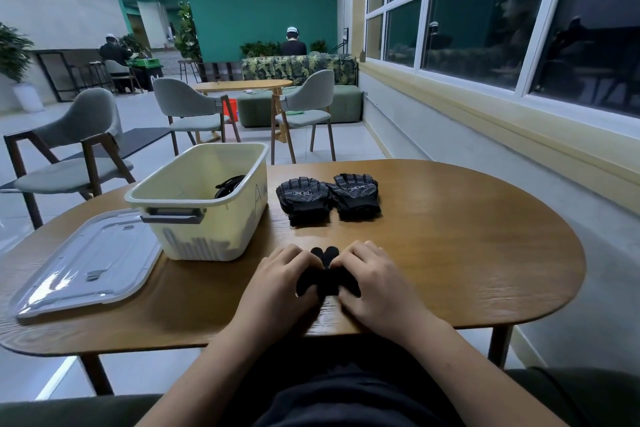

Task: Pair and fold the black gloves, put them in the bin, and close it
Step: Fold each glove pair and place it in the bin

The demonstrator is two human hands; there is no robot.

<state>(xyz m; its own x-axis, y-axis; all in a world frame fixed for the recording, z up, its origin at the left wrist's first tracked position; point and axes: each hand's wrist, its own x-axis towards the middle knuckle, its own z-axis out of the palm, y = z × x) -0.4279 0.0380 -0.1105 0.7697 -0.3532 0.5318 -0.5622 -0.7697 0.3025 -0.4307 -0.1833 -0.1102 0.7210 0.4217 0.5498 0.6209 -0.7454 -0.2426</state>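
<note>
Now left grip (280, 277) and right grip (375, 276) pinch a bunched, plain black glove (326, 278).

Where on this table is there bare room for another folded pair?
Bare: the table's right end, past the folded gloves and right hand; also the strip from those gloves to the held glove. Crowded: left side, bin and lid.

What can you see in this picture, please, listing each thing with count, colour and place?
table: one, brown wood, foreground.
bin: one, cream, open, on the table.
black item: one, inside the bin.
lid: one, clear, on the table left of the bin.
glove bundles: two, black, side by side right of the bin.
held glove: black, count unclear, near table edge.
chairs: three, grey, beyond the table.
hands: left and right, both gripping the held glove.
</note>
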